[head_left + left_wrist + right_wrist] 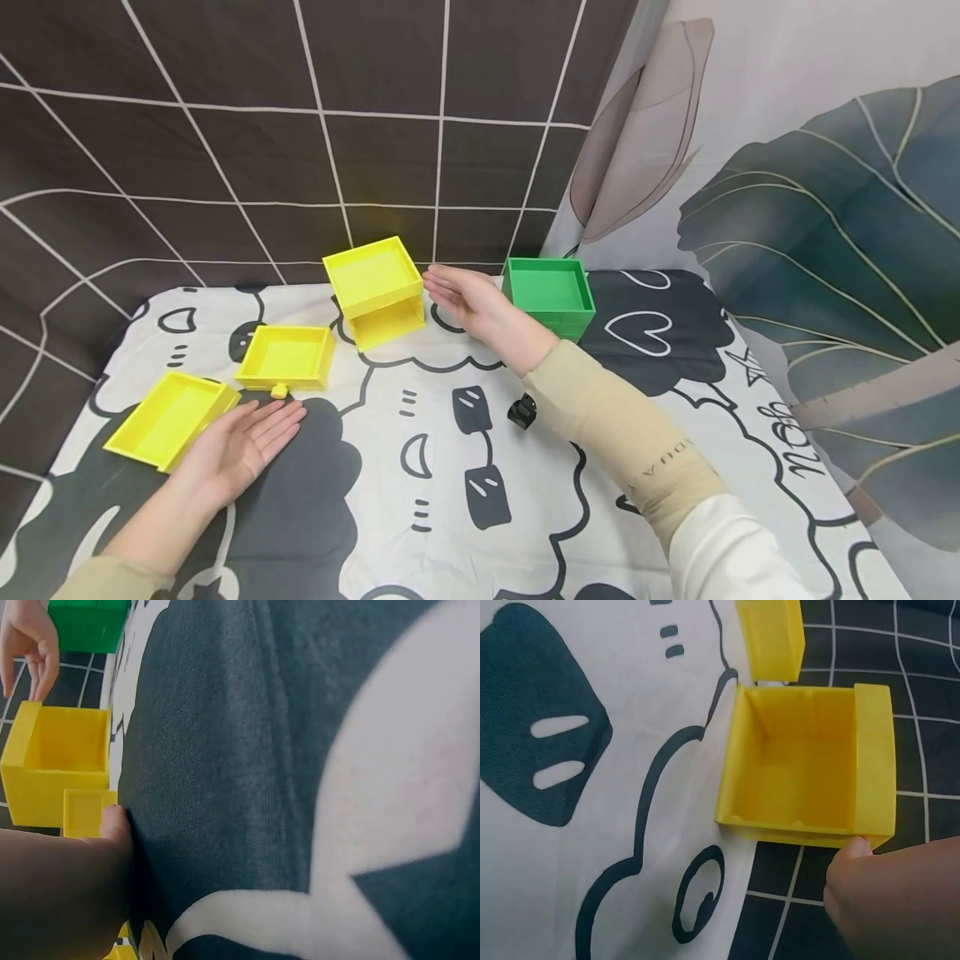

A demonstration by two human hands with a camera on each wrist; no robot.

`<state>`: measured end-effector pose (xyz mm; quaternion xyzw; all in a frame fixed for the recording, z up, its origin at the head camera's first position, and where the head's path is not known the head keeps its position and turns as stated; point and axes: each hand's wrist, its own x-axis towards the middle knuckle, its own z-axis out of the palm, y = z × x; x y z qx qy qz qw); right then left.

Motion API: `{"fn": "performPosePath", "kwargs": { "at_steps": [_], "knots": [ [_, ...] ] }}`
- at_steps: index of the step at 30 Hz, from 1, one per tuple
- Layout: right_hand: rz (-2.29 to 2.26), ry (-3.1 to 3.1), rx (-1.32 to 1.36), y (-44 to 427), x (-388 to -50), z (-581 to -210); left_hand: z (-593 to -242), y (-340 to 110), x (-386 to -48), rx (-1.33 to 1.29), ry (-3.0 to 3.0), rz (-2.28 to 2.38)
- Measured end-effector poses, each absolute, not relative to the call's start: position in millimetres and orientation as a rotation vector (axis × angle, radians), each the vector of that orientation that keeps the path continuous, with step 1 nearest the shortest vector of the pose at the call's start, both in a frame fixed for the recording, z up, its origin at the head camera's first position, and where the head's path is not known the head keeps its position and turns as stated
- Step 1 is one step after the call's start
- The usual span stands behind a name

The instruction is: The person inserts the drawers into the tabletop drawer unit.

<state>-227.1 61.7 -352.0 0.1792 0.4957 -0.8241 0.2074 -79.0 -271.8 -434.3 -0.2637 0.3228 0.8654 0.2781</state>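
A yellow box (375, 283) with an open front stands at the back middle. Beside its right side is my right hand (468, 304), fingers extended; in the right wrist view a fingertip meets the edge of the yellow box (802, 757). Two shallow yellow trays lie to the left: one with a small knob (287, 358), the other tilted at an angle (168, 419). My left hand (240, 446) is palm up with straight fingers, close to both trays and holding nothing; whether it touches them is unclear.
A green box (551, 292) stands right of my right hand, near the back edge. A small black object (522, 411) lies by my right forearm. Dark grid-patterned cloth (262, 150) hangs behind the patterned tabletop cloth (390, 533).
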Motion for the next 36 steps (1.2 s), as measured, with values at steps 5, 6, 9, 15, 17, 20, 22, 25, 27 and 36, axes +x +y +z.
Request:
{"fn": "performPosePath", "kwargs": {
  "at_steps": [5,6,9,15,17,20,22,25,27,36],
  "knots": [
    [-2.304,1.449,0.526,50.1,-237.9,-354.2,-434.5,-272.3,-81.2,-0.699,0.844,2.334],
    [-2.308,1.459,0.525,47.9,-240.6,-355.1,-434.9,-272.3,-81.6,-0.692,0.843,2.336],
    [-2.292,1.514,0.501,42.1,-248.4,-358.2,-435.1,-271.5,-83.2,-0.67,0.859,2.337],
    [-2.232,1.642,0.388,33.8,-258.1,-367.2,-434.3,-268.6,-88.4,-0.64,0.897,2.332],
    [-2.234,1.671,0.327,31.6,-260.7,-371.1,-433.9,-268.2,-89.3,-0.643,0.898,2.332],
    [-2.249,1.695,0.24,28.6,-264.9,-376.3,-433.2,-268.1,-89.6,-0.641,0.898,2.336],
    [-2.244,1.721,0.191,27.3,-267.9,-379.2,-432.9,-268.1,-89.6,-0.638,0.888,2.342],
    [-2.202,1.786,0.15,26.6,-271.9,-382.2,-432.8,-268.2,-90.1,-0.622,0.864,2.348],
    [-2.156,1.837,0.125,26.8,-274.4,-384.2,-432.5,-268.2,-91.1,-0.592,0.876,2.337],
    [-2.033,1.97,-0.028,27.4,-281.1,-394.7,-430.3,-269.8,-98.0,-0.528,1.013,2.23]
  ]
}}
